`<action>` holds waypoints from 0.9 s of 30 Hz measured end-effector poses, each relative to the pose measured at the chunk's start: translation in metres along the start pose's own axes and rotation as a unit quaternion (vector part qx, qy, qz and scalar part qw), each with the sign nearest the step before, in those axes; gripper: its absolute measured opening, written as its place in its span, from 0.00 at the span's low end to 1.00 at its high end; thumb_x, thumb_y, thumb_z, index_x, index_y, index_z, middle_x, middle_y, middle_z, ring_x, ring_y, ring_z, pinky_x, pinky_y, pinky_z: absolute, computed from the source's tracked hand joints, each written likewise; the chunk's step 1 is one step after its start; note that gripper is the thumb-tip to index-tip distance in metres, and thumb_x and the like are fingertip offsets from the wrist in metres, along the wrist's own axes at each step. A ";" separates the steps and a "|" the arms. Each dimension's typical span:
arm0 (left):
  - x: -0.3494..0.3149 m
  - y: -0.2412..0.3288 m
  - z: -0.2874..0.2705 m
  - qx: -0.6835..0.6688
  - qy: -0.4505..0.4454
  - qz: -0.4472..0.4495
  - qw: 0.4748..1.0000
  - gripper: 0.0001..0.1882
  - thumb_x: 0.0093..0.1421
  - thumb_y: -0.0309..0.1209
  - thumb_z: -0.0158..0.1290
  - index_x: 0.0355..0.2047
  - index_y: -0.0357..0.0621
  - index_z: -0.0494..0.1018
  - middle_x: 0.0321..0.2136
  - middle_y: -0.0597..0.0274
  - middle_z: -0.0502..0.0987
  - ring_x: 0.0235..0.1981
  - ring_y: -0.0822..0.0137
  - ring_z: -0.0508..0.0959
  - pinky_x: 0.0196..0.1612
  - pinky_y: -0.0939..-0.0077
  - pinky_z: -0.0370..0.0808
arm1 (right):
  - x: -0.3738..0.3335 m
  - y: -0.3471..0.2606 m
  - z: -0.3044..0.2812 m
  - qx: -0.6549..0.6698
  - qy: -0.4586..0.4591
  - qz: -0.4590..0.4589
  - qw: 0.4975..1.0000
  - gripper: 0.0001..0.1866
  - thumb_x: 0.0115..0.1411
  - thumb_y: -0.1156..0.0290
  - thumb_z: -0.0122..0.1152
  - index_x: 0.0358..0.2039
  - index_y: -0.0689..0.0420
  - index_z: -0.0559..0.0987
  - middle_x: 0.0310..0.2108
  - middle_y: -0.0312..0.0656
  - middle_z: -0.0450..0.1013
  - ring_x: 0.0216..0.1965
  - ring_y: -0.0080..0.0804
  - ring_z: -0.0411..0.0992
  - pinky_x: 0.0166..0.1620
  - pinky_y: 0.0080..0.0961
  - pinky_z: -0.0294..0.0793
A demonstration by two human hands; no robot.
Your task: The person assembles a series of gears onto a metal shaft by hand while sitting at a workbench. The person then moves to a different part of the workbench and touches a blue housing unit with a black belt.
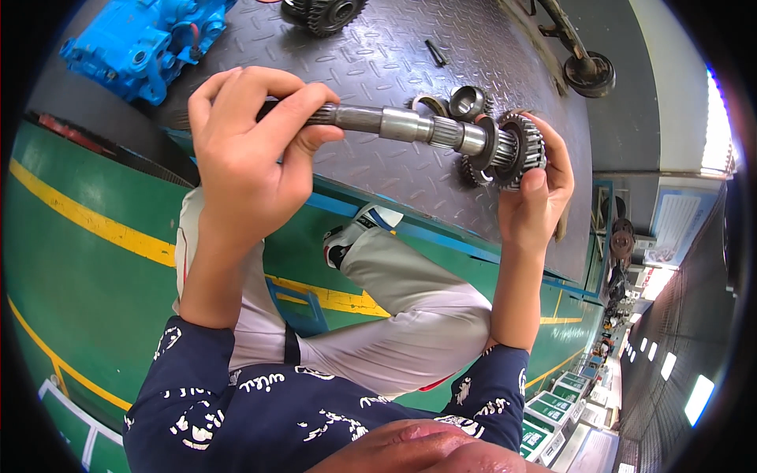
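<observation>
A long steel splined shaft (402, 124) is held almost level above the table's near edge. My left hand (256, 138) wraps round its left end, thumb and fingers closed on the metal. At the other end, a toothed gear (520, 150) sits around the shaft beside a flat collar (490, 142). My right hand (540, 193) grips this gear by its rim, thumb in front and fingers behind. On the table just behind the shaft lie a metal ring (430, 105) and a small cup-shaped gear part (468, 102). Another gear (475, 171) shows partly beneath the shaft.
The dark diamond-plate tabletop (378, 59) has a blue frame. A blue cast housing (146, 47) stands at the far left, a dark gear cluster (327, 14) at the back. A small black pin (435, 53) lies beyond the shaft. Right of the table stands a metal pedal-like part (590, 72).
</observation>
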State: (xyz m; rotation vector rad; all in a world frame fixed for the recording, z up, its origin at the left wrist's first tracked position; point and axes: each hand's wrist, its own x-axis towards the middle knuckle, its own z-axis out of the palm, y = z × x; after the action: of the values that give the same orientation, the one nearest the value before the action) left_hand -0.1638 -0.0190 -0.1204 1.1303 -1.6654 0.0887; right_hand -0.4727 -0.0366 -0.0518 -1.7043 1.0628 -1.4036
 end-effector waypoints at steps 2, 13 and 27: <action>-0.002 -0.003 0.004 0.005 0.008 0.006 1.000 0.12 0.58 0.33 0.70 0.42 0.46 0.87 0.36 0.67 0.80 0.39 0.62 0.77 0.60 0.61 0.66 | -0.002 0.002 -0.001 0.020 0.010 0.055 0.998 0.49 0.58 0.45 0.83 0.64 0.72 0.74 0.59 0.52 0.77 0.59 0.39 0.80 0.66 0.39 0.79; -0.004 0.009 0.008 0.007 0.006 -0.012 1.000 0.13 0.61 0.39 0.68 0.42 0.47 0.87 0.36 0.67 0.80 0.40 0.61 0.77 0.63 0.57 0.67 | -0.002 0.001 0.017 0.150 -0.029 0.043 0.987 0.44 0.54 0.58 0.88 0.62 0.71 0.76 0.54 0.57 0.81 0.59 0.55 0.81 0.65 0.44 0.78; 0.002 -0.003 0.008 -0.005 0.000 0.024 1.000 0.10 0.60 0.35 0.69 0.41 0.49 0.86 0.36 0.68 0.81 0.39 0.61 0.79 0.63 0.53 0.67 | 0.023 0.001 -0.007 0.013 -0.202 -0.236 0.950 0.43 0.40 0.86 0.83 0.61 0.66 0.77 0.57 0.52 0.70 0.64 0.63 0.77 0.67 0.49 0.79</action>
State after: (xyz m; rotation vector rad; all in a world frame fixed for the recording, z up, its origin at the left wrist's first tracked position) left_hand -0.1674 -0.0256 -0.1236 1.0839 -1.6911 0.1113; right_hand -0.4777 -0.0577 -0.0420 -2.1989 0.4221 -1.2431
